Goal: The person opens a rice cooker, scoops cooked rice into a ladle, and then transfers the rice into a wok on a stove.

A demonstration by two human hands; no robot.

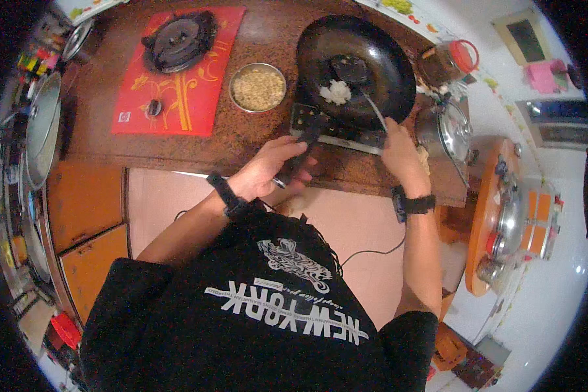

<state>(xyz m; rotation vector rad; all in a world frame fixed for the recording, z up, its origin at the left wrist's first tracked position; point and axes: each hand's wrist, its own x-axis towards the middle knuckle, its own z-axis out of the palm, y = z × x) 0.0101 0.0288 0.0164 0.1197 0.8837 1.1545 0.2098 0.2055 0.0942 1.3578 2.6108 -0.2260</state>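
Observation:
My left hand point(286, 164) grips the black handle point(304, 152) of a large dark wok point(387, 59). A small white heap of food point(335, 93) lies on the wok's inner surface, beside a dark patch at its middle. In my right hand point(402, 152) is the handle of a slim metal utensil point(375, 109), whose far end rests or hovers inside the wok; its head is hard to make out. Under the wok's near side shows a cooktop point(343, 139) with a pale front edge. A round steel bowl point(231, 100) of yellowish, grain-like food stands left of the wok.
A red gas or induction hob panel point(206, 117) with a dark burner-like piece point(179, 41) and a knob point(153, 108) lies at the left. Right of the wok stand a red-lidded jar point(438, 63) and a steel pot with a glass lid point(454, 130). The counter's front edge point(176, 161) runs before me.

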